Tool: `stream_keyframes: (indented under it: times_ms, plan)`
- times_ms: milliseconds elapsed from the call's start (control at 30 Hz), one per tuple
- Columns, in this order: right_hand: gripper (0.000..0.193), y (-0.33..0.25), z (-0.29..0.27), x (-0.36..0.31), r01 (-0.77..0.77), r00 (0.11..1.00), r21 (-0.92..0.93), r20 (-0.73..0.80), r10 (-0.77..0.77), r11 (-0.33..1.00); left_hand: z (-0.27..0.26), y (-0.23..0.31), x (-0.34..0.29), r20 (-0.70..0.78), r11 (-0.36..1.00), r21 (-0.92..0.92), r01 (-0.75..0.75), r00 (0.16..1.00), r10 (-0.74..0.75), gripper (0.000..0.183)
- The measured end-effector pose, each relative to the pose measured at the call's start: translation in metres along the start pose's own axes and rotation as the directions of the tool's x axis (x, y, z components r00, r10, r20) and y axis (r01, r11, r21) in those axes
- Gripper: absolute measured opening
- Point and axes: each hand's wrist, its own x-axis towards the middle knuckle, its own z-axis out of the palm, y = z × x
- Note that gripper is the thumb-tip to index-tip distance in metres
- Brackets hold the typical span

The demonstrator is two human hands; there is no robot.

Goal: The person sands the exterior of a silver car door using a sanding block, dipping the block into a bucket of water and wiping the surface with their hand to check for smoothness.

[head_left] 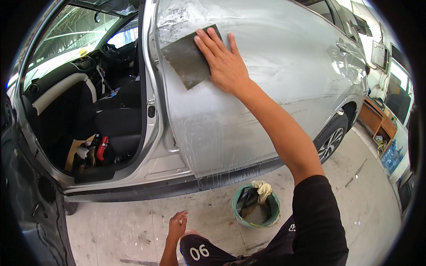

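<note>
My right hand [226, 64] lies against the wet silver rear door [248, 119] of a car, fingers stretched over one side of a dark grey-brown sheet of sandpaper [187, 62]. It presses the sheet to the upper front part of the door; the thumb is hidden. Around the sheet the surface is dull, with milky water running down towards the lower edge. Low in the view, my left hand [178, 224] hangs near my knee, away from the car. Its fingers are loosely bent and apart, and I see nothing in them.
A green bucket [237, 213] of murky water, a pale cloth [262, 189] over its rim, stands on the stained floor below the door. The open front door [33, 199] is at left, beside the dark cabin. A wooden desk [377, 117] stands beyond the rear wheel [333, 139].
</note>
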Motion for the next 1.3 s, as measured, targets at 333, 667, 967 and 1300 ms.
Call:
stream_keyframes:
  times_ms: [333, 667, 967, 1300]
  plan:
    - [0.07, 0.003, 0.003, 0.002, 0.047, 0.996, 0.087, -0.073, -0.041, 0.995, 0.03, -0.008, -0.029, 0.024, 0.991, -0.027, 0.133, 0.991, -0.132, 0.025]
    - [0.08, 0.018, -0.004, 0.034, 0.069, 0.995, 0.038, -0.072, -0.067, 0.997, 0.054, -0.037, -0.053, 0.091, 0.996, 0.054, 0.075, 0.993, -0.079, 0.026]
    - [0.084, 0.078, -0.004, -0.014, -0.033, 0.995, 0.05, -0.088, 0.037, 0.998, 0.045, -0.044, -0.078, -0.048, 0.99, 0.067, 0.127, 0.991, -0.124, 0.026]
    - [0.082, 0.124, -0.006, -0.023, -0.082, 0.992, 0.038, -0.09, 0.085, 0.996, 0.055, -0.049, -0.086, -0.136, 0.979, -0.057, 0.197, 0.97, -0.203, 0.021]
